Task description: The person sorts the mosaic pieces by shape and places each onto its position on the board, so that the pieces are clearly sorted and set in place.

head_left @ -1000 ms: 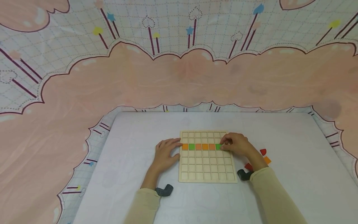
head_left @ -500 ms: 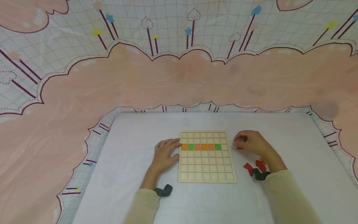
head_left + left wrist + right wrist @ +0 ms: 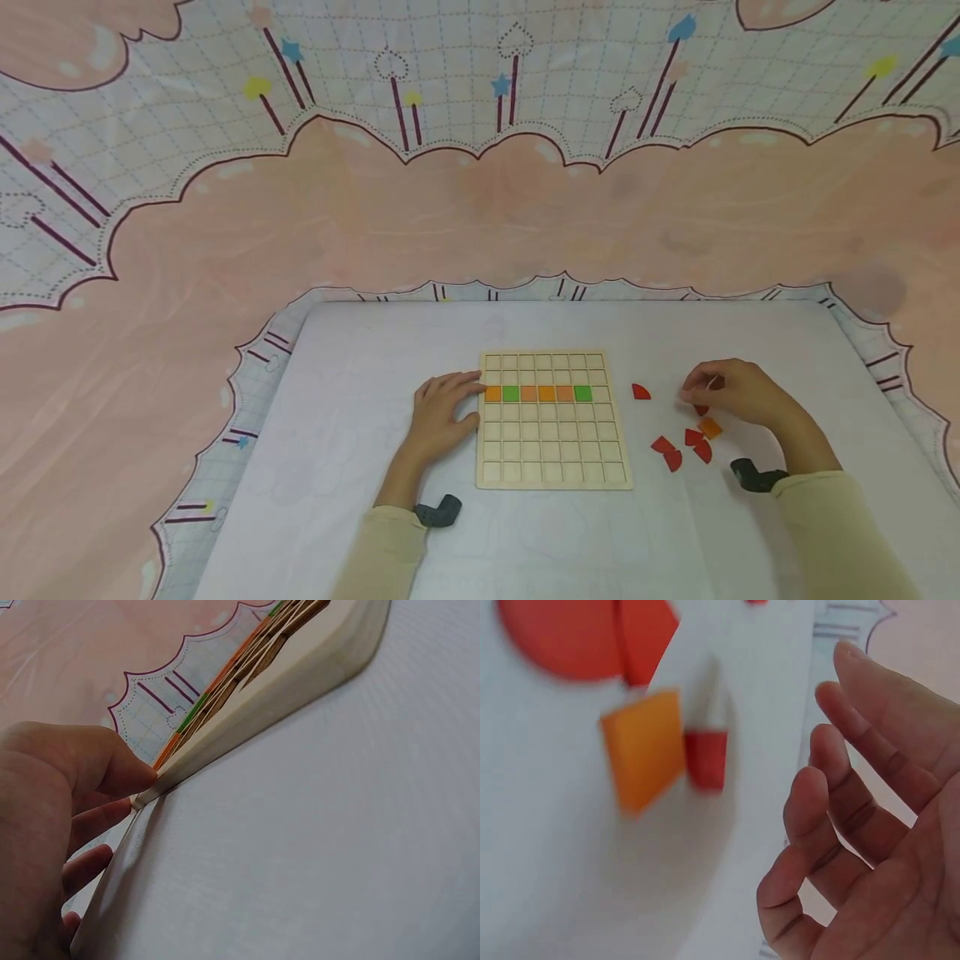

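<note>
A pale wooden grid board [image 3: 551,452] lies on the white table; colored squares [image 3: 546,393], orange, green and salmon, fill most of its third row, except the rightmost cell. My left hand [image 3: 442,417] rests at the board's left edge, and in the left wrist view its thumb [image 3: 124,769] touches the side. To the right of the board, my right hand [image 3: 738,393] hovers over a partly hidden red piece [image 3: 701,410]. Its fingers are loosely bent and hold nothing visible in the right wrist view, where an orange square [image 3: 645,754] stands out nearby.
Several red quarter-round pieces [image 3: 672,460] lie right of the board around the orange square. One red quarter-round piece [image 3: 641,392] sits apart, close to the board's right edge. A patterned cloth [image 3: 480,208] surrounds the table.
My right hand has moved right, from the board's third row, past a lone red piece, to above the loose pieces. Those pieces are now uncovered. My left hand has stayed at the board.
</note>
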`<action>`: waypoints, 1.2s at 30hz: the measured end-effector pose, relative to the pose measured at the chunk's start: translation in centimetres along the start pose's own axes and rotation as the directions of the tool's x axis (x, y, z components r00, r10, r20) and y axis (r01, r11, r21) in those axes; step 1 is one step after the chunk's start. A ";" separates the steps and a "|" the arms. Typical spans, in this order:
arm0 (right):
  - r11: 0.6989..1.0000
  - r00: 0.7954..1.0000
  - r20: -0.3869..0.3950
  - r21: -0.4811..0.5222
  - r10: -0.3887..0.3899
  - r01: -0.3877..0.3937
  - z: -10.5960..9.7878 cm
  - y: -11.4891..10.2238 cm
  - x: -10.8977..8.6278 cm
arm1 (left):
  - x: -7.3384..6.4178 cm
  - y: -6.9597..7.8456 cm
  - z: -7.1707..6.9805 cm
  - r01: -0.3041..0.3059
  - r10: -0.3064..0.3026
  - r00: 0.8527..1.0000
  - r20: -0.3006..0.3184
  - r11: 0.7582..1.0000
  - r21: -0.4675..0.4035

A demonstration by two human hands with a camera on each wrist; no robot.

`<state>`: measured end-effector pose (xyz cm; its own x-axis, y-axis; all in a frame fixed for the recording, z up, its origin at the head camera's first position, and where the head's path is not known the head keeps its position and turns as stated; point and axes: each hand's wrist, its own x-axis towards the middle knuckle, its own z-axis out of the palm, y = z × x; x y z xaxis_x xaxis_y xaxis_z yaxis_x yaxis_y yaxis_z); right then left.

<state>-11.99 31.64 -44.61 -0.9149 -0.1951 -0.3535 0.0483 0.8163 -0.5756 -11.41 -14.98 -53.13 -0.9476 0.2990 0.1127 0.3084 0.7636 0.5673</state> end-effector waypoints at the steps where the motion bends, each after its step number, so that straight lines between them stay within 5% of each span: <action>1: 1.000 1.000 0.007 -0.008 0.004 -0.004 -0.2 0.4 -0.2 | 0.0 0.0 0.0 0.000 0.000 1.000 -0.001 1.000 0.000; 16: 0.999 0.998 0.037 -0.007 0.046 -0.046 -0.2 5.1 -1.3 | 0.0 0.0 0.1 0.005 -0.005 1.000 -0.003 1.000 -0.002; 36: 0.999 0.995 0.101 0.038 0.015 -0.019 0.0 5.3 -1.3 | 0.0 0.3 -0.1 0.011 -0.011 1.000 -0.006 1.000 -0.013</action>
<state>-10.55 36.19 -47.22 -0.8689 -0.2364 -0.4350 0.0810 0.7989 -0.5960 -11.31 -14.85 -52.92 -0.9515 0.2867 0.1111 0.2964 0.7592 0.5794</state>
